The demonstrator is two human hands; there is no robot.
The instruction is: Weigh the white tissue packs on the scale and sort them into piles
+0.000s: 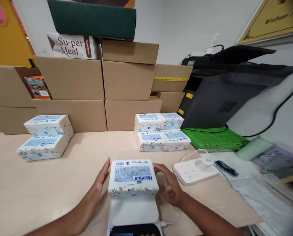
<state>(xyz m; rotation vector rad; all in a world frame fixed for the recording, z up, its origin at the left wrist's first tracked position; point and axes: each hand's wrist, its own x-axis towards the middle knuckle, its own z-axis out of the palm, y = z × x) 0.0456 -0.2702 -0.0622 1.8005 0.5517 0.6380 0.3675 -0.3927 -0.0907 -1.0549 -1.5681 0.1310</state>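
A Manhua tissue pack [133,173], white with blue print and a floral edge, lies on a white flat device [134,211] with a dark front panel, perhaps a scale. Along the pack's left side stands my left hand [99,182], fingers straight and a small gap apart from it. My right hand [169,188] is at the pack's right side, index finger stretched towards its far corner and the other fingers partly bent. Whether that fingertip touches the pack is hard to tell. Neither hand grips it.
Stacked tissue packs stand at the left [42,144] and behind the device [151,141]. A power strip [193,172] with cables lies to the right, near a green crate [215,137] under a black printer [225,88]. Cardboard boxes [75,78] line the back.
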